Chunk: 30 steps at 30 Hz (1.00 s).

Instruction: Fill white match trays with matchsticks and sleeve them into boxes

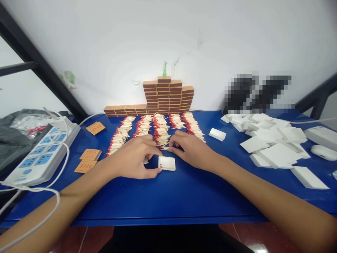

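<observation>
My left hand [142, 156] grips the left end of a small white matchbox tray [168, 162] between thumb and fingers. A couple of red-headed matches lie inside the tray. Just beyond it, my right hand [185, 146] pinches at the near end of the middle row of matches [160, 130], its fingertips on a matchstick there. Other rows of red-tipped matches [122, 131] lie side by side on the blue table [168, 203]. Part of the left rows is hidden behind my left hand.
Stacked matchboxes [168, 96] stand against the wall. Orange matchbox sleeves [88, 160] lie at left near a power strip [44, 151] with looping white cables. A pile of white trays [273, 137] covers the right side, and one tray [217, 134] lies apart.
</observation>
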Available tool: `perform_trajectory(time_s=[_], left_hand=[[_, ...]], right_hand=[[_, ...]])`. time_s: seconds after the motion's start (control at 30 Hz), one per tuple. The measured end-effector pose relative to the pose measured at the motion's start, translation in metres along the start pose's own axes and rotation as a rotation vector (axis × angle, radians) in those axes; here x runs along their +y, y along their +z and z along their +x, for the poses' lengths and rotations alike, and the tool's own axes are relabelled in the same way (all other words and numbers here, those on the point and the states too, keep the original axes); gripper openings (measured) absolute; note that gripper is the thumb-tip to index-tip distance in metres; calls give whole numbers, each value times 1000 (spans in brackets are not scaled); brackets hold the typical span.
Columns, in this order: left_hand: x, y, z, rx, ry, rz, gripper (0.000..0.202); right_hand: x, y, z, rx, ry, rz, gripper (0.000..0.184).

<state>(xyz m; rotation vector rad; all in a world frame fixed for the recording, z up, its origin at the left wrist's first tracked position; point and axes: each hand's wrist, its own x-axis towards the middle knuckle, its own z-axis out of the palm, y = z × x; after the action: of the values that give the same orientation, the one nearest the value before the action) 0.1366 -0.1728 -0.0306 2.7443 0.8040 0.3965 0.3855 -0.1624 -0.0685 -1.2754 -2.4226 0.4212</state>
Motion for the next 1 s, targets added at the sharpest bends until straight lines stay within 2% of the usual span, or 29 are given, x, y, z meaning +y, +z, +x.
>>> perform_trajectory(time_s=[0.37,0.5,0.63,0.7,0.83,1.0], left_hand=[[-1,0,-1,-3,-11,32,19],[-5,1,-1,42,-21,67,20],[-7,4,-1,74,-48,98,20],[-6,5,-1,76,-50,105,20],[-7,6,0,80,-51,112,21],[-9,7,1,73,-49,108,21]], right_hand=[[-1,-1,1,-48,15,-28,8],[1,-11,-2,-32,16,-16,10],[1,-25,-8,30,-37,18,10],[-1,-27,-10,20,-57,19,10],[-5,-21,-13,-41,-90,-11,11],[-6,-12,-14,-21,-143,4,7]])
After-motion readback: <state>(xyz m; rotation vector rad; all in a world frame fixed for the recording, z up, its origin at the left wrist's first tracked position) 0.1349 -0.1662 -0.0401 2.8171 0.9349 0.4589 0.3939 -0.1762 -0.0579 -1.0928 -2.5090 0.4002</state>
